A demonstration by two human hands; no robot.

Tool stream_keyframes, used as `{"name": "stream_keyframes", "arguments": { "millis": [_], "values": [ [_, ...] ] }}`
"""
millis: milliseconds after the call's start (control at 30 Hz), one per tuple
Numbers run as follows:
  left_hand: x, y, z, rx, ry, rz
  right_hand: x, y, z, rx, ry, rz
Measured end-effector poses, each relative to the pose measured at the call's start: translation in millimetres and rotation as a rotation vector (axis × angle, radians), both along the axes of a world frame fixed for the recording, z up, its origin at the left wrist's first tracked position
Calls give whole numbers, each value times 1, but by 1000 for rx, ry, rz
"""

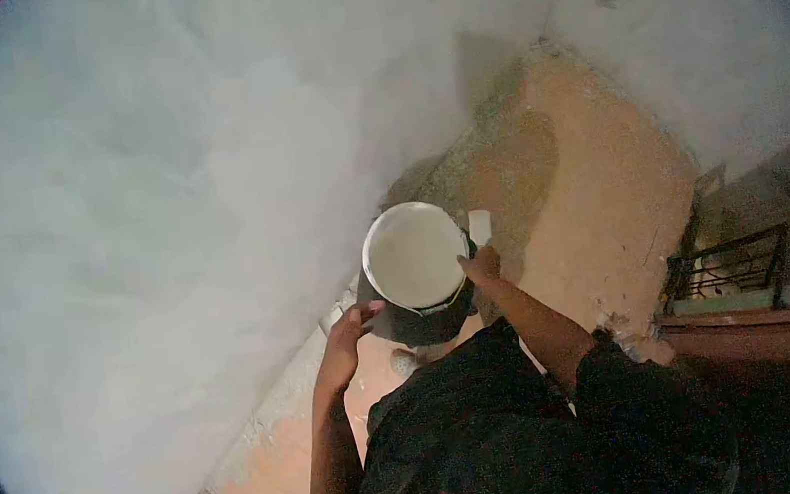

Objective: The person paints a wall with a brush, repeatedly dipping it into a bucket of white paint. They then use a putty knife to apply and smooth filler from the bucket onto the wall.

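Note:
A dark bucket (414, 327) with a white-smeared rim is in front of my body, its round mouth facing up at me. Pale, smooth material (417, 256) shows inside. At the bucket's left side, my left hand (350, 332) has its fingers bent against the dark wall. My right hand (483, 266) is closed at the right rim, thumb towards the opening. Just beyond its fingers a white, flat-ended tool (480, 226) sticks up; its lower part is hidden in the hand. A thin yellowish handle (460, 290) runs along the rim's lower right.
A whitish, patchily coated wall (156, 200) rises close on the left, and another wall (718, 30) meets it at the far corner. The orange-brown floor (605, 157) is dusty along its edges. On the right is a dark metal frame (736, 268) above a reddish ledge (770, 331).

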State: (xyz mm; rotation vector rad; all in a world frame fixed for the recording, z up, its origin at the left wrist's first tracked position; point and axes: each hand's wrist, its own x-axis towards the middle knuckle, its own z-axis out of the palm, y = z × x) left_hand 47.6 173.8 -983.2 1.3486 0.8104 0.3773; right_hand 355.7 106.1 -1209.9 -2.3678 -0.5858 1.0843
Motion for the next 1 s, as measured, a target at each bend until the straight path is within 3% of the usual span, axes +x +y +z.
{"name": "stream_keyframes", "arguments": {
  "millis": [133,200,233,300,333,400,433,633,867,1000],
  "values": [
    [33,-22,-12,-21,61,101,-24,-16,-1,-72,54,-84],
    [45,-32,-17,-63,75,150,-35,-25,-21,-195,271,-342],
    [49,-37,-17,-57,38,157,-39,-32,-17,-203,272,-328],
    [54,-45,-15,-72,72,192,-50,-43,-12,-39,568,-370],
    [58,-47,-14,-83,95,202,-52,-39,-14,-47,569,-363],
    [63,-49,-13,-71,97,201,-56,-30,-19,-41,761,-785],
    [63,-50,-13,-69,120,211,-53,-37,-19,47,775,-633],
    [78,-53,-12,-38,126,241,-51,-24,25,-370,521,-584],
    [102,-62,-17,-9,118,239,-79,-35,-37,-9,259,-549],
    [109,-68,-9,-41,169,222,-79,-38,-34,146,242,-511]
  ]
}}
